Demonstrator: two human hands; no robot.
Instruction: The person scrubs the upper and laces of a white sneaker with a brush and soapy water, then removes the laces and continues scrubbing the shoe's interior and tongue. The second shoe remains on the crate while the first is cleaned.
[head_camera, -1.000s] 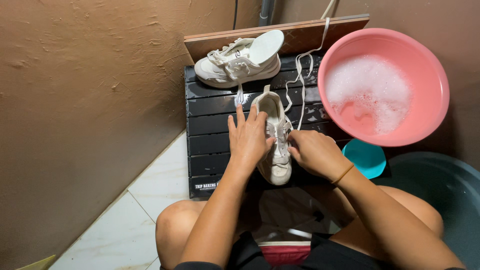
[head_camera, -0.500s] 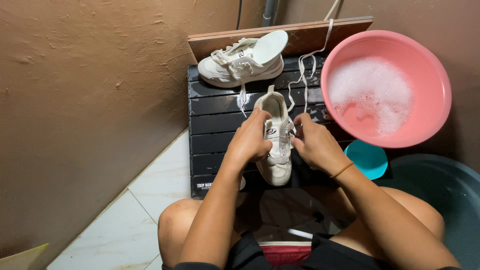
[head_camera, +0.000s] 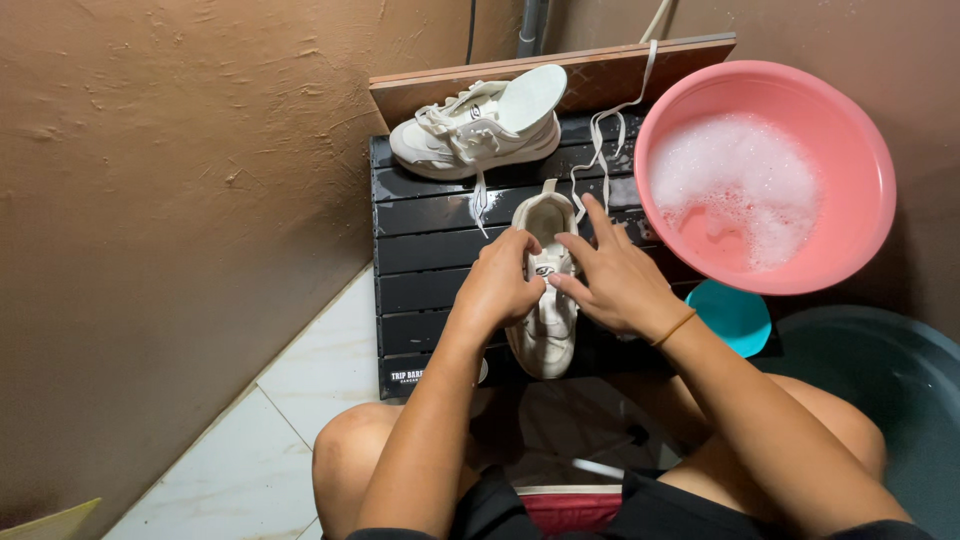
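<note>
Both hands are down on the white sneaker (head_camera: 548, 300), which lies lengthwise on the black slatted worktop (head_camera: 430, 250), toe toward the person. The left hand (head_camera: 503, 283) is curled and pinching at the tongue area, fingers closed on the shoe; the right hand (head_camera: 617, 283) rests against the shoe's other side, fingers spread wide. The second white sneaker (head_camera: 470, 128) lies on its side at the far edge, against a wooden board (head_camera: 600, 75). A pink basin (head_camera: 860, 160) of foamy water sits just right, a teal scoop (head_camera: 738, 316) below it.
</note>
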